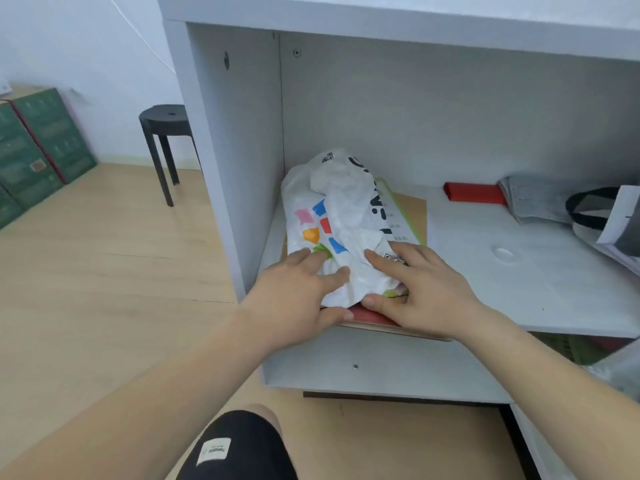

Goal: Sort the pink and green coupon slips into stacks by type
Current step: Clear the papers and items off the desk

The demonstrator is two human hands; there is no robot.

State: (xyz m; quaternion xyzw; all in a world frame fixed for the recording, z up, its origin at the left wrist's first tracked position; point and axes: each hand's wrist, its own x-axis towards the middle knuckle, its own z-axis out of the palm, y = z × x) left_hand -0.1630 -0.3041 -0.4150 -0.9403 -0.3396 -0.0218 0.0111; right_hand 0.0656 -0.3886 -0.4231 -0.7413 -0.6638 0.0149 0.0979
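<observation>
A crumpled white plastic bag [346, 209] printed with coloured squares and QR codes lies in the left corner of a grey shelf compartment [502, 289]. My left hand [294, 292] holds the bag's near left end, fingers on top and thumb under its edge. My right hand [422, 292] holds the near right end the same way. A bit of green and pink [391, 293] shows at the bag's near edge by my right thumb. No coupon slips are plainly visible. Under the bag lie a green-edged printed sheet [407, 220], a brown board [414, 202] and a red flat item [367, 315].
A red box [472, 192], a grey cloth [533, 199] and a tote with a black handle [595, 206] sit at the shelf's right. A black stool [166, 133] and green cartons [38, 143] stand on the wooden floor to the left. My knee [239, 445] is below.
</observation>
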